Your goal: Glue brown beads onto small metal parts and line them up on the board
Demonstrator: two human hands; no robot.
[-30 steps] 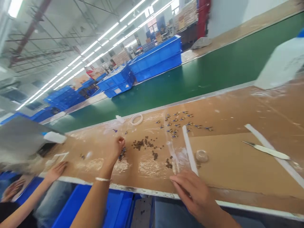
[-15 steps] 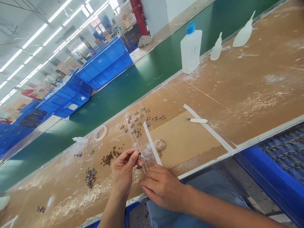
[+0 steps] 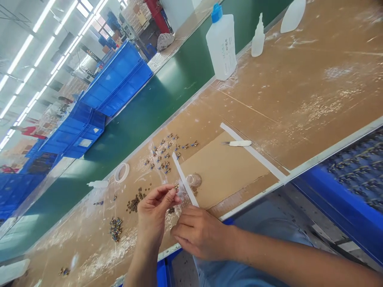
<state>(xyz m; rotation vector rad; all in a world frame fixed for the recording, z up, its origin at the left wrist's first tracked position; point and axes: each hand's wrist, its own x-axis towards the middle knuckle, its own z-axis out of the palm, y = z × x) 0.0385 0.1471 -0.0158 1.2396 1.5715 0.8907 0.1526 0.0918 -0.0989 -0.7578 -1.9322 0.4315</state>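
My left hand (image 3: 154, 209) is closed, thumb and fingertips pinching a small brass-coloured piece (image 3: 176, 186) above the table. Just beside it, my right hand (image 3: 197, 231) rests at the table's front edge with its fingers curled in; whatever may be in them is hidden. Partly behind the hands lie a few dark bits (image 3: 171, 210). A scatter of small dark round pieces (image 3: 136, 202) lies left of my left hand, and further left is a heap of blue-and-gold pieces (image 3: 115, 229). Similar blue-and-gold pieces (image 3: 163, 150) stand spread out beyond the hands. A small clear dish (image 3: 194, 180) sits right of my fingertips.
A white-handled knife (image 3: 239, 143) lies across a cardboard sheet (image 3: 227, 167) edged with white tape. Behind are a roll of tape (image 3: 122, 172), a small white bottle (image 3: 98, 184), a large blue-capped bottle (image 3: 223, 48) and a green belt (image 3: 143, 113) with blue crates (image 3: 116, 79).
The view has shifted, so the table's things sit further left and mostly higher. My left hand still pinches the small piece, now showing more clearly; my right hand stays curled beside it.
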